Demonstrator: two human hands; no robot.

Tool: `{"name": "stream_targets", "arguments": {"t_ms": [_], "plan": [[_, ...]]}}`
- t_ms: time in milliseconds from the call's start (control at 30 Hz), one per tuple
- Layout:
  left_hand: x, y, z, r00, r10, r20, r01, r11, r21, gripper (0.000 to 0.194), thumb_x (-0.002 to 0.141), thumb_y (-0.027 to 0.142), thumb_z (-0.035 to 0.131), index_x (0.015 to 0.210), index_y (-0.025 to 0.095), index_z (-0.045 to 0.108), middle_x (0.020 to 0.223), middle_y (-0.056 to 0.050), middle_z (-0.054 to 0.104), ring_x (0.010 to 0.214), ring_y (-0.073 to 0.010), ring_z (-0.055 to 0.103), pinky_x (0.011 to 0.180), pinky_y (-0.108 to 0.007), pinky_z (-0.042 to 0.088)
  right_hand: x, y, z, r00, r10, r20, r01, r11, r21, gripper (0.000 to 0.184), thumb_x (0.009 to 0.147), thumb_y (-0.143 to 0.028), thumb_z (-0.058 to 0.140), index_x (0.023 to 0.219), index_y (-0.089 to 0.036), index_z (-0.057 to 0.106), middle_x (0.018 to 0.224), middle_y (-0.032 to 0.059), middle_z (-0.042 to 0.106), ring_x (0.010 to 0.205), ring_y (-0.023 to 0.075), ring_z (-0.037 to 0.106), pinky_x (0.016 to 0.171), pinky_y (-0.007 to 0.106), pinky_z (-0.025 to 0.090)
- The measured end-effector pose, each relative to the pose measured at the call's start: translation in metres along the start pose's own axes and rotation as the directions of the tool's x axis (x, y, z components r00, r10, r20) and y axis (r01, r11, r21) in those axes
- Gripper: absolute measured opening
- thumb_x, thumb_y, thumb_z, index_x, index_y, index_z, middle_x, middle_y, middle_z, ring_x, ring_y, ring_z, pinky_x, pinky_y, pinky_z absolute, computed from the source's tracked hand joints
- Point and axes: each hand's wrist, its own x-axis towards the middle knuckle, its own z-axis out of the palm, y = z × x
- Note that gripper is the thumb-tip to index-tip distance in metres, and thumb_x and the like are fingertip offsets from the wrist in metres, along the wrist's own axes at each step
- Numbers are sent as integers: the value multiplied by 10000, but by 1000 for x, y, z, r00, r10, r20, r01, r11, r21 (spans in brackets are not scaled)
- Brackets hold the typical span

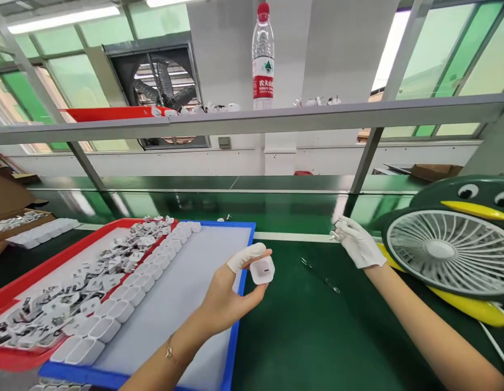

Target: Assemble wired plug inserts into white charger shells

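A small white plastic charger housing with a slot in its face (262, 269) is pinched by the left hand (230, 296), between a thumb capped with a white finger cot and the curled fingers beneath; the hand is otherwise loosely closed, palm turned inward. The housing is held in the air over the right edge of the blue-rimmed tray with a pale grey floor (240, 304). Along that tray's left side a row of similar white housings (125, 301) is laid out in a diagonal line.

The right hand (358, 244), covered by a white glove, is stretched out over the green conveyor surface (309, 331), well apart from the left. A small metal part (333, 235) is gripped at its fingertips (too small for its shape to be told), with the fingers drawn together around it.

A red-rimmed tray heaped with white and metal plug pieces (16, 288) is overlapped by the blue one. A thin metal tool (319, 276) is seen lying on the green surface between the two hands. A round desk fan shaped like a green and yellow penguin (443, 250) is set just beside the right forearm. On the grey shelf rail above, a clear water bottle with a red cap and label (263, 54) is stood upright.
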Motion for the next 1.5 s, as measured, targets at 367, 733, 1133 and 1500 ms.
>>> {"name": "stream_targets", "arguments": {"t_ms": [367,733,1133,1500], "plan": [[13,-55,72,816,-563,131,503,581,-640,448,749,327,680,1150,157,572,1114,-106,644,769,-135,581,614,-253,493,-70,44,-1,940,314,133,-341,883,324,266,785,-439,611,981,-258,611,995,41,636,712,154,579,661,308,500],[4,-82,70,780,-560,280,626,688,-367,474,744,346,691,1180,195,579,1067,-90,663,795,-171,609,658,-284,496,-95,40,11,832,397,387,-459,885,80,595,736,-163,718,1277,-290,507,1028,73,613,736,155,534,466,225,358],[-5,-64,73,880,-328,345,400,901,-165,336,813,206,585,1146,244,597,1139,-66,611,962,-200,600,855,-326,501,-111,27,14,848,453,276,-479,877,32,364,739,-314,757,1090,-285,667,859,63,630,606,141,549,398,199,334],[-7,-65,74,870,-402,287,456,876,-156,397,793,174,584,1186,210,542,1024,-50,636,867,-180,607,733,-276,512,-105,35,9,812,503,295,-530,848,14,659,813,-401,694,1369,-227,387,904,100,681,627,181,607,463,252,388]]}}
